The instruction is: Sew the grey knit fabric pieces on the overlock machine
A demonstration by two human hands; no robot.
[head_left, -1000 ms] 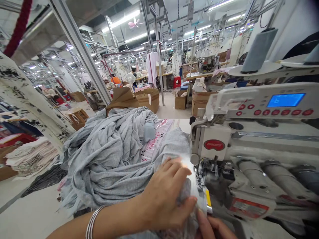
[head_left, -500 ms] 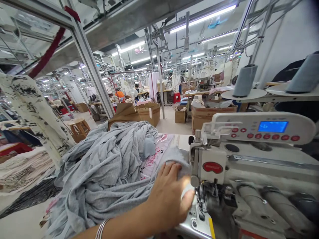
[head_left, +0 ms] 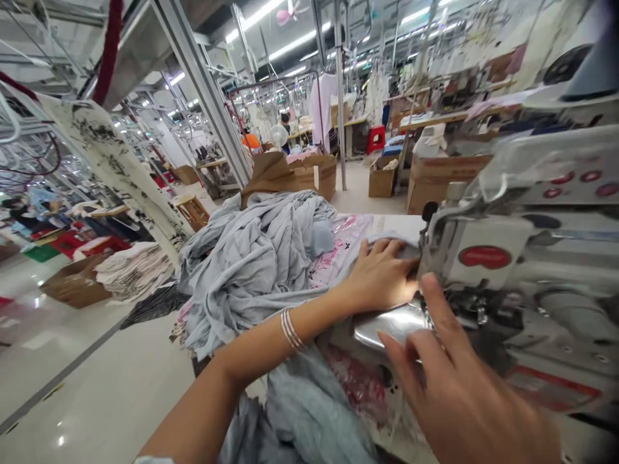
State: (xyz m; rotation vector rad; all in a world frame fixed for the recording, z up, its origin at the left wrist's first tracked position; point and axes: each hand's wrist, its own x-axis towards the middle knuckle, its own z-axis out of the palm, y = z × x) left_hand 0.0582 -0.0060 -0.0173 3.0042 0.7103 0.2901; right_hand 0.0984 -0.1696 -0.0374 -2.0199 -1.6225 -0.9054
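My left hand [head_left: 384, 274] lies over grey cloth [head_left: 403, 238] at the left side of an overlock sewing machine [head_left: 498, 232], its fingers stretched out. Closer to me, my right hand [head_left: 459, 386] has its thumb and index finger apart and the index fingertip close to the needle area. Nothing shows between its fingers. Both hands are beside the shiny metal plate [head_left: 387, 327]. A large heap of grey fabric [head_left: 265, 258] covers the table left of the machine. More grey fabric [head_left: 314, 412] hangs below my left forearm.
Pink-printed plastic [head_left: 344, 241] lies between the heap and the machine. Cardboard boxes [head_left: 445, 177] stand beyond the table. A marked white post [head_left: 120, 167] and stacked cloth pieces [head_left: 135, 270] are on the left. A thread cone [head_left: 592, 74] stands upper right.
The view has tilted down and turned left, so the machine sits farther right. My right hand has come into view at the plate. My left hand stays on the cloth by the machine.
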